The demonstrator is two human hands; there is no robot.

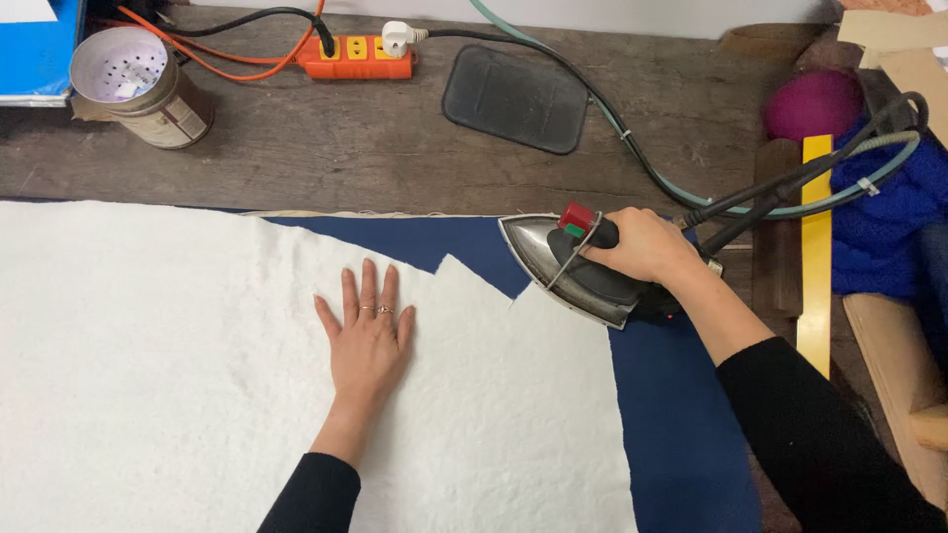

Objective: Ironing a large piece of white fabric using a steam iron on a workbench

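A large white fleecy sheet (148, 365) lies over a dark blue cloth (681, 424) on a wooden workbench. My left hand (367, 331) rests flat on the white sheet, fingers spread, with rings on two fingers. My right hand (642, 244) grips the black handle of a steam iron (563, 262). The iron's shiny sole is tilted up, its tip pointing left, over the notched upper right edge of the white sheet.
An orange power strip (357, 57) with plugs, a black rubber mat (515, 99) and a tin can (138, 84) sit along the back. Cables and a hose (632, 148) run to the iron. A yellow ruler (816, 257), blue fabric (884, 217) and wooden pieces lie at right.
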